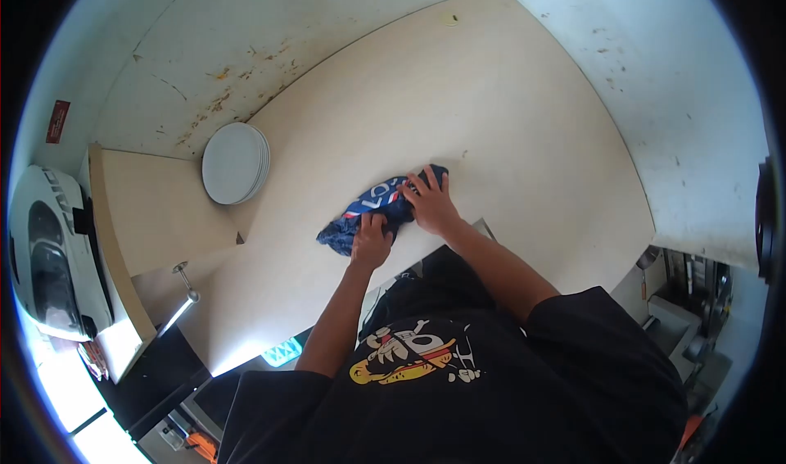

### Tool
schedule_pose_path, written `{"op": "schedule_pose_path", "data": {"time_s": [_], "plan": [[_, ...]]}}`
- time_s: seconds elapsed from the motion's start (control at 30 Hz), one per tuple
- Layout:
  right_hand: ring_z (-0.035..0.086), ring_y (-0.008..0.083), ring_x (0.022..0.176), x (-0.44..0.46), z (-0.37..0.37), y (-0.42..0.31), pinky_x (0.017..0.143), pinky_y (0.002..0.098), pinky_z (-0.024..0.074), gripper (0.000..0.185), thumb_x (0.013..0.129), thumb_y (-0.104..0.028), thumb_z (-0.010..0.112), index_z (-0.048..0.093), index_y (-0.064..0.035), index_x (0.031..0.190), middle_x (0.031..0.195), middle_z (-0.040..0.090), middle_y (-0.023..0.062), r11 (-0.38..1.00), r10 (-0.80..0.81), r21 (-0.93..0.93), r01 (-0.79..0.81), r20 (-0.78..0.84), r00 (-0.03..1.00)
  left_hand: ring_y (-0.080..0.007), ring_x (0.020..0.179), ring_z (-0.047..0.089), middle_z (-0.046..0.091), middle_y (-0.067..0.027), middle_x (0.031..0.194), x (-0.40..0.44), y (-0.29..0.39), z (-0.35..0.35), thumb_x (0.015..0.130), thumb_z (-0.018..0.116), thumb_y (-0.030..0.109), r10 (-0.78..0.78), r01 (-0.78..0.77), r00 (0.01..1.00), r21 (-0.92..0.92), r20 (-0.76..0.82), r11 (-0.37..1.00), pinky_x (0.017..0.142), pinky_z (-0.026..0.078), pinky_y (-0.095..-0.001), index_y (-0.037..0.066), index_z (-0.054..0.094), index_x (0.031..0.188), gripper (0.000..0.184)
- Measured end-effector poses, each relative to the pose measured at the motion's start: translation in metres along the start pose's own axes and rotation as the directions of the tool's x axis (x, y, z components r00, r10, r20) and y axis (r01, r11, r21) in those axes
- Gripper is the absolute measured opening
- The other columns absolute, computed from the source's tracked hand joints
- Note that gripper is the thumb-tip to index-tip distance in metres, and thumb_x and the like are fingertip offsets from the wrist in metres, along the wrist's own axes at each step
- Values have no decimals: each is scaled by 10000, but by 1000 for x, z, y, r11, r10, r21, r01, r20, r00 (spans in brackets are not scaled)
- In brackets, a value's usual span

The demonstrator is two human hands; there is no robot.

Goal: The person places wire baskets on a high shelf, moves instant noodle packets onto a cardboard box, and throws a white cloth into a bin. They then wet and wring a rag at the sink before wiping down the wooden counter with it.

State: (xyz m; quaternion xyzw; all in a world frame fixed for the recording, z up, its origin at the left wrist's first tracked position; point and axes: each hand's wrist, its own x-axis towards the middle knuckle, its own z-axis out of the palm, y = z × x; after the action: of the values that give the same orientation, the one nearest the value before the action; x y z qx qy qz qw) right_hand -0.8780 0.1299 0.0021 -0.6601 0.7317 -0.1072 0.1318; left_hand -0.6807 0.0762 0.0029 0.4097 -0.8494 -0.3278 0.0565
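Note:
A dark blue cloth item (375,194) with white lettering and red-and-white stripes lies bunched on the beige counter (524,120). My left hand (372,241) is on its lower left part, fingers curled into the fabric. Spread over the right end of the cloth are the fingers of my right hand (431,203), pressing on it from above. The fabric under both palms is hidden.
A stack of white plates (233,163) leans against the wall at the left. Beside it stands a wooden shelf unit (168,210), with a white and black appliance (57,251) farther left. Walls border the counter's back and right side.

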Motion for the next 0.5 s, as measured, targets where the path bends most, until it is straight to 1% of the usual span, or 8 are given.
{"op": "schedule_pose_path", "data": {"time_s": [0.07, 0.1, 0.2, 0.23, 0.33, 0.37, 0.47, 0.5], "plan": [[202, 429, 1389, -32, 5, -9, 1028, 727, 200, 541, 780, -159, 634, 521, -193, 1307, 1436, 380, 110, 1000, 0, 3, 0, -47, 999, -409, 919, 588, 459, -172, 1089, -30, 9, 5, 748, 719, 162, 15, -15, 1000, 6, 18, 1000, 773, 514, -490, 87, 482, 1074, 410], [247, 414, 1372, -48, 3, -14, 1028, 711, 218, 518, 773, -148, 626, 545, -185, 1284, 1408, 413, 113, 1000, 2, -2, -3, -70, 998, -409, 930, 582, 448, -171, 1099, -44, 11, 9, 723, 741, 190, 26, -26, 999, -10, 28, 1000, 784, 508, -491, 89, 477, 1086, 460], [291, 400, 1352, -91, 10, -26, 1035, 696, 226, 499, 773, -130, 620, 558, -187, 1265, 1390, 427, 111, 999, 27, 23, -24, -126, 992, -408, 916, 583, 447, -173, 1095, -83, 26, 13, 716, 743, 205, 51, -49, 997, -27, 63, 998, 782, 504, -494, 89, 475, 1095, 478], [336, 381, 1323, -99, 12, -25, 1025, 690, 246, 463, 776, -113, 611, 574, -180, 1232, 1359, 453, 106, 999, 2, 46, 4, -146, 989, -404, 964, 564, 446, -168, 1102, -86, 32, 13, 706, 746, 204, 29, -32, 997, 40, 71, 999, 810, 491, -494, 94, 487, 1099, 483], [370, 374, 1293, -110, 18, -18, 1011, 684, 267, 438, 774, -115, 611, 582, -172, 1207, 1315, 483, 106, 997, -48, 54, 55, -137, 989, -391, 1108, 508, 442, -153, 1123, -108, 52, 15, 676, 756, 200, -62, 32, 991, 240, 116, 970, 895, 449, -495, 106, 522, 1109, 502], [390, 373, 1272, -110, 9, -18, 1007, 674, 280, 425, 776, -118, 608, 584, -160, 1198, 1279, 505, 110, 995, -65, 63, 72, -109, 992, -383, 1187, 447, 443, -159, 1193, -113, 59, 13, 658, 769, 199, -39, 29, 999, 244, 37, 969, 951, 406, -500, 120, 538, 1189, 584], [404, 375, 1254, -109, 6, -20, 1009, 665, 287, 429, 778, -113, 599, 572, -138, 1205, 1269, 500, 131, 996, -80, 32, 83, -95, 992, -381, 1224, 415, 419, -170, 1302, -110, 70, 4, 664, 779, 202, 200, -142, 962, 288, -184, 947, 971, 391, -509, 138, 486, 1313, 714], [358, 421, 1290, -112, 6, -23, 989, 668, 316, 504, 747, -82, 618, 548, -121, 1245, 1330, 443, 175, 997, -70, 6, 71, -132, 989, -394, 1281, 378, 349, -185, 1418, -107, 61, 9, 686, 775, 194, 195, -169, 976, 227, -100, 959, 1010, 367, -527, 161, 423, 1397, 793]]}}
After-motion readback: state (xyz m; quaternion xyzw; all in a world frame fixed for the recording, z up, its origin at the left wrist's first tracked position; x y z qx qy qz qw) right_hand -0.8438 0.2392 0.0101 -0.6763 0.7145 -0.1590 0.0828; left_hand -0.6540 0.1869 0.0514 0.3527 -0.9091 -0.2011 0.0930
